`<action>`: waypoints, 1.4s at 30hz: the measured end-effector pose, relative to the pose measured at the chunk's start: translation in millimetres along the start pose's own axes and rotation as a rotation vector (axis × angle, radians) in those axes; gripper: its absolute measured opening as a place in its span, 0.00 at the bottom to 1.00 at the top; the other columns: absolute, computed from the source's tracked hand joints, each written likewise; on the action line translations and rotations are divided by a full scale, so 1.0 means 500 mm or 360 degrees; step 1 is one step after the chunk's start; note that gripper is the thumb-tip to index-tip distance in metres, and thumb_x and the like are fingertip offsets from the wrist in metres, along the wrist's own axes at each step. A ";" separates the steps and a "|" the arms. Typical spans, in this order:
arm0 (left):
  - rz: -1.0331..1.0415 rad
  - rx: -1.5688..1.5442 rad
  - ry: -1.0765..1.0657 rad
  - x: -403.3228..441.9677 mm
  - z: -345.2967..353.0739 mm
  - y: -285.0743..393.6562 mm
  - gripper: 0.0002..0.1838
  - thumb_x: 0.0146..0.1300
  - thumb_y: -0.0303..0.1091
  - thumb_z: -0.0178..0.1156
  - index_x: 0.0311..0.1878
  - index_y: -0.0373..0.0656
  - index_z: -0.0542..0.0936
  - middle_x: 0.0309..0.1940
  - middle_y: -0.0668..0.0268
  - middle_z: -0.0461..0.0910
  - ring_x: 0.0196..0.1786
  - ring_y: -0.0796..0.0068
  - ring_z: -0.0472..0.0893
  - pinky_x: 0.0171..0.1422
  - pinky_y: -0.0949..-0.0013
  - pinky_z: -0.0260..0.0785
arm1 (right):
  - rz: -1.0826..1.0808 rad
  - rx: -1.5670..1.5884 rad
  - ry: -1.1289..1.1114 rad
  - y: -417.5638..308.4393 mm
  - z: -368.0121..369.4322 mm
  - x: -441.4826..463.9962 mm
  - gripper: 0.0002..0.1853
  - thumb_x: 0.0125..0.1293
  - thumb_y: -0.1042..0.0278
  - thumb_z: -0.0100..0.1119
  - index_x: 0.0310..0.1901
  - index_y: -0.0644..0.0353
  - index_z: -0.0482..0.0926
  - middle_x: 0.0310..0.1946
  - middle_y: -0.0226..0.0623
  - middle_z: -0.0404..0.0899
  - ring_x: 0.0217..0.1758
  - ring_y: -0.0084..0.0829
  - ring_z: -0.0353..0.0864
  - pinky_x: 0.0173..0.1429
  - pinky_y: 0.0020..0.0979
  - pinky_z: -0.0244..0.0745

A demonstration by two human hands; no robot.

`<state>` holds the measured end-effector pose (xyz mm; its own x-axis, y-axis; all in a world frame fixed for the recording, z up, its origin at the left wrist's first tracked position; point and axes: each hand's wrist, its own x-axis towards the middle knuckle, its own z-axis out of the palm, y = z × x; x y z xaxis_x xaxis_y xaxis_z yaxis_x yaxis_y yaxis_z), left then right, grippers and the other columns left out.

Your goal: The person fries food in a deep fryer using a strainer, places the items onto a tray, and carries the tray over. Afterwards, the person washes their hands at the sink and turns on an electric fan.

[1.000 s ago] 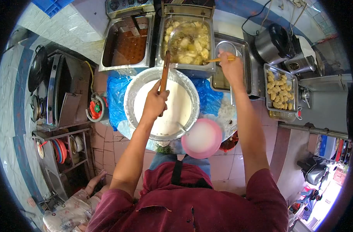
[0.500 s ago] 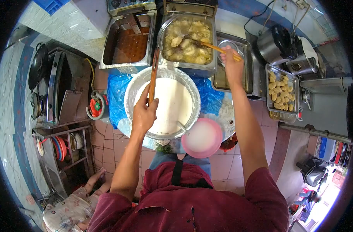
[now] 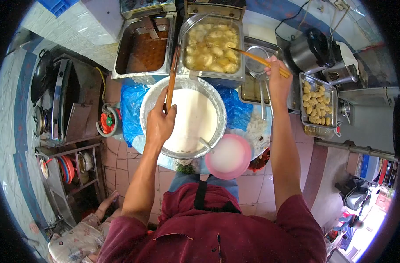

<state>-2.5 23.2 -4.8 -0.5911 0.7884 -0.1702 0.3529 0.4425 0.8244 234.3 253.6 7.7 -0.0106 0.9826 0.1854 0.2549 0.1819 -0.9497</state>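
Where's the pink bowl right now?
In the head view, the pink bowl is just below and right of the picture's centre, beside the lower-right rim of the big round bowl.

Eleven o'clock: smooth wooden handle; twelve: shiny metal fryer; four: plastic basin; nine: crinkled, glossy plastic sheet.

Grips wooden handle in left hand above bowl of white liquid; with right hand, points chopsticks over fryer of golden pieces.
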 end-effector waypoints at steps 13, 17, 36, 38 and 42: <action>0.0325 0.0601 0.0082 0.149 0.054 -0.010 0.30 0.57 0.33 0.57 0.66 0.45 0.67 0.35 0.43 0.80 0.37 0.45 0.80 0.45 0.52 0.72 | -0.0070 -0.0729 -0.0173 -0.095 -0.024 -0.044 0.17 0.65 0.51 0.54 0.35 0.56 0.85 0.25 0.44 0.82 0.31 0.42 0.82 0.40 0.36 0.74; 0.0172 0.0399 -0.0026 0.164 0.079 -0.052 0.31 0.58 0.34 0.55 0.67 0.45 0.66 0.34 0.44 0.80 0.33 0.49 0.81 0.40 0.53 0.72 | -0.0081 -0.0920 -0.0276 -0.105 0.000 -0.022 0.19 0.65 0.47 0.51 0.35 0.53 0.85 0.27 0.50 0.81 0.36 0.52 0.80 0.42 0.43 0.74; -0.0239 -0.0276 -0.0243 0.002 -0.029 -0.014 0.31 0.61 0.28 0.56 0.69 0.46 0.65 0.24 0.66 0.73 0.18 0.81 0.69 0.22 0.72 0.63 | -0.0060 -0.0292 -0.0064 0.151 0.101 0.031 0.17 0.66 0.54 0.54 0.36 0.60 0.83 0.25 0.46 0.81 0.30 0.45 0.81 0.38 0.38 0.73; -0.0235 -0.0259 -0.0236 -0.011 -0.037 -0.012 0.31 0.60 0.28 0.56 0.69 0.46 0.65 0.24 0.65 0.74 0.18 0.81 0.69 0.23 0.73 0.64 | 0.0010 -0.0092 -0.0048 0.182 0.107 0.047 0.17 0.66 0.54 0.55 0.38 0.61 0.84 0.24 0.39 0.82 0.29 0.30 0.80 0.39 0.31 0.73; -0.0244 -0.0190 -0.0223 -0.034 -0.039 -0.008 0.31 0.61 0.28 0.56 0.69 0.47 0.65 0.25 0.63 0.75 0.20 0.81 0.70 0.25 0.72 0.64 | 0.0061 0.0025 -0.0007 0.171 0.125 0.060 0.18 0.67 0.54 0.54 0.37 0.62 0.84 0.25 0.37 0.82 0.30 0.25 0.79 0.40 0.28 0.72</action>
<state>-8.2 -0.2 5.2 -0.5218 0.7713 -0.3645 0.1739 0.5144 0.8397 195.4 300.7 -83.6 -0.0053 0.9890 0.1475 0.2403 0.1445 -0.9599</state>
